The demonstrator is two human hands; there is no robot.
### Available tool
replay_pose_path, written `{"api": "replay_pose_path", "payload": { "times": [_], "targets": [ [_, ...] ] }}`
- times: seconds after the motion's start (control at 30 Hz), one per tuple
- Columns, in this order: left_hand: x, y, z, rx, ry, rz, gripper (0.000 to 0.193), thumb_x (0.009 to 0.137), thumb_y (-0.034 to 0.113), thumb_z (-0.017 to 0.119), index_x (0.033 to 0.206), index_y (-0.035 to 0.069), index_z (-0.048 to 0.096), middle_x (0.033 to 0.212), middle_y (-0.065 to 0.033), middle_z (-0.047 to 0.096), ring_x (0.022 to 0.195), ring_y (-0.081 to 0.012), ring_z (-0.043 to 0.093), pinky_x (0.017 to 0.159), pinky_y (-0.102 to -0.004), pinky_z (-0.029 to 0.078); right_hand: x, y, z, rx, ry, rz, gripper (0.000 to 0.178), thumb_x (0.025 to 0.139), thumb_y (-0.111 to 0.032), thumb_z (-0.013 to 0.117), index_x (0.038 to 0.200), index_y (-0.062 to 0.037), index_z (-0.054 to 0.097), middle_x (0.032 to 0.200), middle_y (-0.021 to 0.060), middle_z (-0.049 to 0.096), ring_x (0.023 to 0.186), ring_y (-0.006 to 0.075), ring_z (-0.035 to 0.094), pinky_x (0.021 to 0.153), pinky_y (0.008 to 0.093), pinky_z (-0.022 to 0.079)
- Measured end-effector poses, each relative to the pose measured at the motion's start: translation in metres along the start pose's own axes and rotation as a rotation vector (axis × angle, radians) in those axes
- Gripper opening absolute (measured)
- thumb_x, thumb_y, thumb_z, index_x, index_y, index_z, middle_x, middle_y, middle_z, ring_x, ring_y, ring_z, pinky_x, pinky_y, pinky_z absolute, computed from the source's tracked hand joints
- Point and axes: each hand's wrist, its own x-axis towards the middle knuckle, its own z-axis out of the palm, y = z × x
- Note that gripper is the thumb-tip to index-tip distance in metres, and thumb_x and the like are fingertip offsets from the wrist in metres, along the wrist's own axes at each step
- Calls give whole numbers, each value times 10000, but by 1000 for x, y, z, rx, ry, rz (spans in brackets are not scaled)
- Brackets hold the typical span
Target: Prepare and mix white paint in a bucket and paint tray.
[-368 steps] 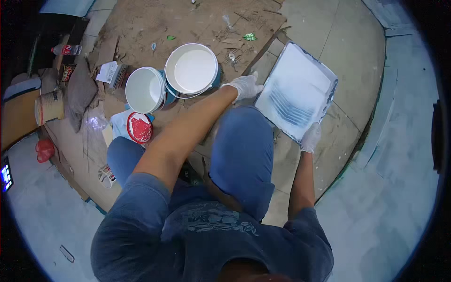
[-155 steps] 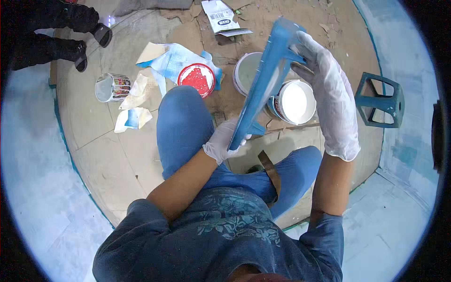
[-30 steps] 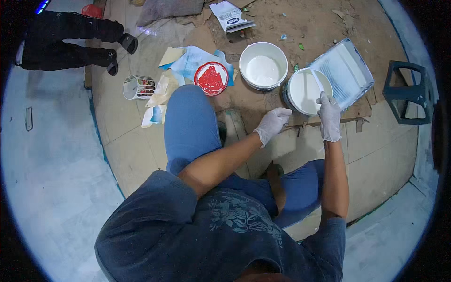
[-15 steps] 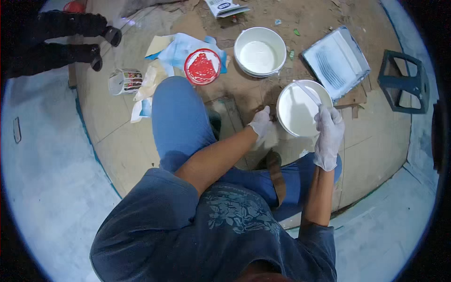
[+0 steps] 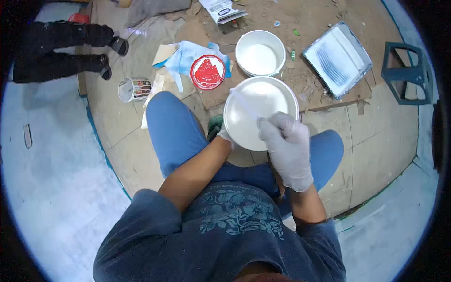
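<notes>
A white bucket (image 5: 229, 123) with pale contents is raised in front of me, between my knees. My gloved left hand (image 5: 225, 136) supports it at its left lower side; the fingers are hidden behind the bucket. My gloved right hand (image 5: 286, 148) is closed around one end of a pale, flat stick (image 5: 244, 102). That stick slants over the bucket's opening toward its far left rim. Just beyond stands a second white bucket (image 5: 283, 55), also with white inside. A red lid (image 5: 207, 73) smeared with white lies to its left.
On the right lie a paint tray (image 5: 338, 60) coated in white and a dark step stool (image 5: 408, 73). Blue-stained paper (image 5: 185, 58) and a printed tub (image 5: 135, 89) are at the left. A person's dark-trousered legs (image 5: 61, 47) show far left. Cardboard (image 5: 314, 101) covers the floor ahead.
The near bucket has shifted left and looks larger, lifted toward me. My left hand has gone from beside it to its lower left side. My right hand has moved left with the stick.
</notes>
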Motion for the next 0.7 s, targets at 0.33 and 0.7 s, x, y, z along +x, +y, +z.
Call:
{"api": "replay_pose_path", "payload": {
  "times": [0.33,0.7],
  "targets": [
    [-18,79,-37,57,-8,152,480,996,330,327,1408,85,307,1366,-149,439,1210,-298,480,1003,-451,433,58,3,47,-303,-25,-385,237,825,-234,602,777,-4,633,664,173,593,590,286,583,568,370,447],
    [-19,147,-79,279,772,29,361,964,277,374,1236,73,492,1160,-117,572,1041,-277,587,852,-459,525,105,-5,83,-141,110,-249,232,784,-251,569,831,-40,656,764,202,644,720,365,635,695,441,500]
  ]
}}
